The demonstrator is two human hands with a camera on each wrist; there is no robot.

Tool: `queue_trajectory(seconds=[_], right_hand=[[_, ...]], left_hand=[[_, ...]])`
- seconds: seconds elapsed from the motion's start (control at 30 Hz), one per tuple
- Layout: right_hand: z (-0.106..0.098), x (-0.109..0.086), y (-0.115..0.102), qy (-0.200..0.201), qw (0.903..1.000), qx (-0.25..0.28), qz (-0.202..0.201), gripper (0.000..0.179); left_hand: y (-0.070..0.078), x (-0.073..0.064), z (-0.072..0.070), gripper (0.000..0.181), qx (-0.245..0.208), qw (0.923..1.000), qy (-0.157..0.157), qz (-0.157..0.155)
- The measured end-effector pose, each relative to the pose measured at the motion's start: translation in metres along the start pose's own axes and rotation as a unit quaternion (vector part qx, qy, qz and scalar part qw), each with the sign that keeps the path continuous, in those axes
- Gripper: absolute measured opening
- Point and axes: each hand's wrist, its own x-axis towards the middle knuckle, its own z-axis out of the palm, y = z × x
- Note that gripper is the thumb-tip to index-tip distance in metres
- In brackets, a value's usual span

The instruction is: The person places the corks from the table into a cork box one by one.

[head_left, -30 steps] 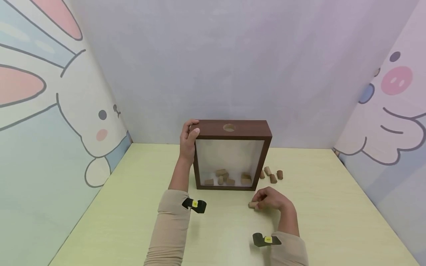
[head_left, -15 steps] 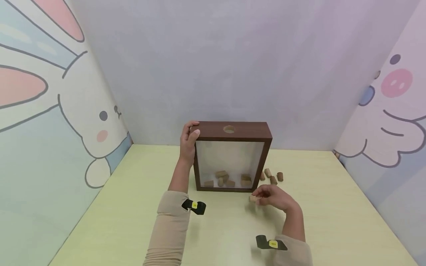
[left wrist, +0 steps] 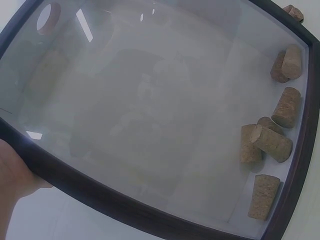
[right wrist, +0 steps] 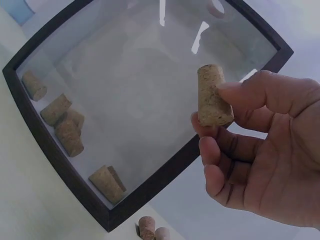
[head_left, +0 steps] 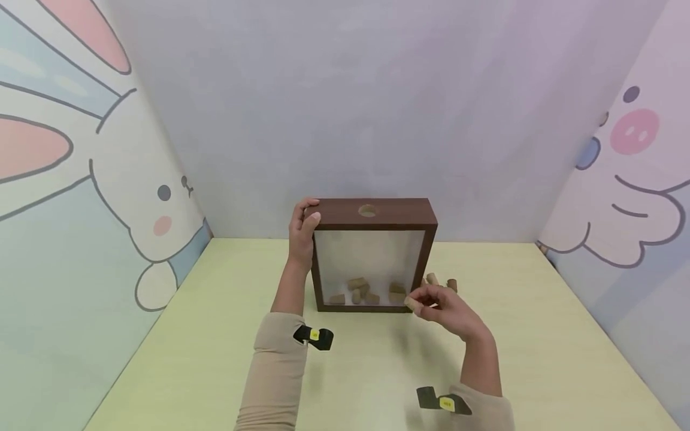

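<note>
A dark brown wooden box frame (head_left: pixel 372 211) with a clear front and a round hole in its top stands upright on the table. My left hand (head_left: pixel 302 233) grips its upper left corner, thumb in front and fingers over the top. Between thumb and fingers, my right hand (head_left: pixel 450 311) pinches a tapered cork (right wrist: pixel 214 95), lifted off the table before the box's lower right corner. Several corks (left wrist: pixel 270 142) lie inside along the bottom, seen through the clear front. The right wrist view shows the held cork fully.
Several loose corks (head_left: pixel 451 285) lie on the table right of the box, partly hidden behind my right hand. A plain grey backdrop (head_left: pixel 372 108) rises behind the pale yellow-green table (head_left: pixel 215 335). Cartoon-printed side walls stand left and right.
My right hand has raised the cork from the table and carried it forward to the box's lower right corner. The left hand keeps its grip on the frame.
</note>
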Motion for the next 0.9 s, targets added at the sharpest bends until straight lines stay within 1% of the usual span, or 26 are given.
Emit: queue_trajectory(seconds=[0.1,0.17,0.27,0.4,0.53,0.7,0.8,0.9], right_hand=[[0.001,0.000,-0.008,0.012,0.9989,0.022,-0.039,0.012],[0.000,0.001,-0.013,0.016,0.9962,0.035,-0.078,0.010],[0.000,0.004,-0.022,0.013,0.9903,0.053,-0.128,0.014],[-0.002,0.008,-0.033,0.019,0.9828,0.068,-0.171,0.021],[-0.004,0.011,-0.041,0.040,0.9782,0.077,-0.189,0.029],[-0.008,0.013,-0.047,0.058,0.9764,0.082,-0.191,0.030],[-0.011,0.014,-0.050,0.066,0.9775,0.076,-0.185,0.029],[-0.015,0.017,-0.056,0.079,0.9778,0.067,-0.182,0.029]], left_hand=[[0.000,0.000,0.000,0.047,-0.001,1.0000,-0.002,0.002],[0.000,-0.001,0.000,0.047,-0.001,1.0000,-0.002,0.001],[0.001,-0.001,0.000,0.047,-0.002,1.0000,-0.006,0.001],[0.001,-0.001,-0.001,0.047,-0.002,1.0000,-0.008,0.001],[0.001,-0.002,-0.001,0.047,0.002,1.0000,-0.005,0.001],[0.000,-0.002,-0.001,0.047,0.001,1.0000,-0.008,0.001],[0.000,-0.001,-0.001,0.047,0.000,0.9999,-0.012,0.002],[-0.012,0.003,-0.005,0.047,0.001,1.0000,-0.009,0.000]])
